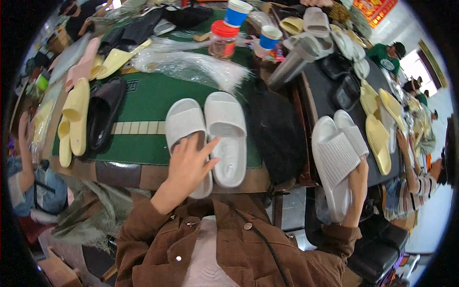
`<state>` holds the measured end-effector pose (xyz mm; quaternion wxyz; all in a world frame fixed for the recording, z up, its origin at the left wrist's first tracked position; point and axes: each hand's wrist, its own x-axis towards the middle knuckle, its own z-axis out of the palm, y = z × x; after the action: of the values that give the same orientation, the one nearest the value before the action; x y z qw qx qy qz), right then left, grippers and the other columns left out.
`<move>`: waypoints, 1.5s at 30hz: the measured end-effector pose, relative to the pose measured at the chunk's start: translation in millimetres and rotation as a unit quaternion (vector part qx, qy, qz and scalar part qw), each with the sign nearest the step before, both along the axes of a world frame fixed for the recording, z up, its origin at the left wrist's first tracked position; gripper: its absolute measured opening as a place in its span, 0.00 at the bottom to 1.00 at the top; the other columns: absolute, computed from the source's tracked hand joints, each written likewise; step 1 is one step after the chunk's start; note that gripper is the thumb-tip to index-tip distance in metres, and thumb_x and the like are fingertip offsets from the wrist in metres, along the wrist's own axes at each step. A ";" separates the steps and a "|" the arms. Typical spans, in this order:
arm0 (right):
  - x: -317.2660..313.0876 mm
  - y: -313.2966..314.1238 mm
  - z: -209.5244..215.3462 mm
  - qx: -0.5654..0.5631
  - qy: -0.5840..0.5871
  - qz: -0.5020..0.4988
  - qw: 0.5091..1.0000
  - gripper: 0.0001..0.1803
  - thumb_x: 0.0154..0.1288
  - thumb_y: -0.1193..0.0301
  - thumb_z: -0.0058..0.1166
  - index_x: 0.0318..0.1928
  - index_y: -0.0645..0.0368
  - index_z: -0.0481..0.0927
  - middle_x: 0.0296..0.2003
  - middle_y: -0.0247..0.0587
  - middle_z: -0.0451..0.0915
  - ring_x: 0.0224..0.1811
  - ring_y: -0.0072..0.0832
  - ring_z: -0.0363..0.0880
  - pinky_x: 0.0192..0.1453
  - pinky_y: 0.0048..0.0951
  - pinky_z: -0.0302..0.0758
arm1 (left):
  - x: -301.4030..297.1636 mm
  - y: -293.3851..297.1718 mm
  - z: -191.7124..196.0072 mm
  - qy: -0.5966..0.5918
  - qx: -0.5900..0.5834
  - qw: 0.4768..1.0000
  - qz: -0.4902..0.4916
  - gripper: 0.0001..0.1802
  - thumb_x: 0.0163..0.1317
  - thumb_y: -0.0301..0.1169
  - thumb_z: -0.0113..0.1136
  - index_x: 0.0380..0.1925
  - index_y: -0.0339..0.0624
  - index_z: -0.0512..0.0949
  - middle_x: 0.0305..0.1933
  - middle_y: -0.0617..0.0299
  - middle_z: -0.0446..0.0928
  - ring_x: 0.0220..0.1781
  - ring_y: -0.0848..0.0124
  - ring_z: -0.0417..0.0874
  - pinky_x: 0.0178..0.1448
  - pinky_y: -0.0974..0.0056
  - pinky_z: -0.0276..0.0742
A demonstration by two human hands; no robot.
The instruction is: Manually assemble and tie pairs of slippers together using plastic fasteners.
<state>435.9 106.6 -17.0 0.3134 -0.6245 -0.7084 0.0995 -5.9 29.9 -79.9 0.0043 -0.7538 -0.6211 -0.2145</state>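
A pair of white slide slippers lies side by side on the green mat, toes away from me. Over the left slipper of that pair is my left hand, fingers spread, its fingertips near the slipper's opening and the inner edge of the other one. I cannot tell how firmly it touches them. Off to the right, my right hand grips a second pair of light slide slippers with ribbed straps, held together at the dark table's near edge. The slippers partly hide its fingers.
Yellow slippers and a black slipper stand left of the mat. Clear plastic bags, a red-lidded jar and a steel tumbler are farther back. More slippers cover the dark table; people sit at both sides.
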 end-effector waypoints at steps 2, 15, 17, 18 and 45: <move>-18.5 -2.4 10.2 -0.047 0.009 -0.005 0.999 0.21 0.58 0.81 0.43 0.54 0.69 0.72 0.55 0.55 0.73 0.60 0.48 0.68 0.64 0.35 0.61 | 6.9 11.5 -17.7 0.000 -0.006 0.999 0.035 0.26 0.54 0.42 0.63 0.54 0.50 0.74 0.48 0.49 0.69 0.49 0.54 0.70 0.49 0.53 0.69; -0.5 -4.1 7.0 -0.090 -0.057 0.034 0.994 0.25 0.64 0.74 0.44 0.62 0.66 0.65 0.64 0.52 0.63 0.69 0.43 0.57 0.71 0.35 0.51 | -33.7 16.3 -12.8 -0.071 0.092 0.988 0.097 0.15 0.53 0.30 0.59 0.42 0.38 0.79 0.36 0.55 0.72 0.43 0.58 0.71 0.46 0.55 0.69; -4.4 -6.2 5.0 -0.081 -0.034 0.028 0.996 0.25 0.64 0.73 0.44 0.62 0.66 0.65 0.64 0.53 0.64 0.69 0.43 0.57 0.71 0.35 0.51 | -58.2 22.0 -5.9 -0.042 0.110 0.984 0.130 0.14 0.53 0.30 0.59 0.40 0.38 0.79 0.36 0.56 0.72 0.44 0.58 0.71 0.46 0.55 0.69; -7.6 -9.5 7.5 -0.070 -0.018 0.013 0.997 0.25 0.64 0.73 0.44 0.61 0.66 0.66 0.63 0.53 0.64 0.69 0.43 0.57 0.71 0.35 0.50 | -75.5 26.3 -4.5 -0.023 0.129 0.979 0.155 0.13 0.52 0.30 0.59 0.37 0.38 0.79 0.36 0.56 0.73 0.44 0.58 0.71 0.46 0.55 0.69; -0.6 1.2 -2.9 -0.036 -0.017 0.030 0.999 0.22 0.61 0.76 0.45 0.56 0.69 0.70 0.58 0.54 0.69 0.63 0.46 0.64 0.67 0.36 0.56 | -338.5 13.2 18.6 0.217 0.100 0.889 0.390 0.17 0.57 0.32 0.54 0.46 0.46 0.81 0.47 0.58 0.77 0.49 0.57 0.75 0.51 0.53 0.75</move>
<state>435.3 107.7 -19.9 0.2756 -0.6152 -0.7283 0.1235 -344.4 43.1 -61.4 0.2975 -0.4742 -0.8240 -0.0877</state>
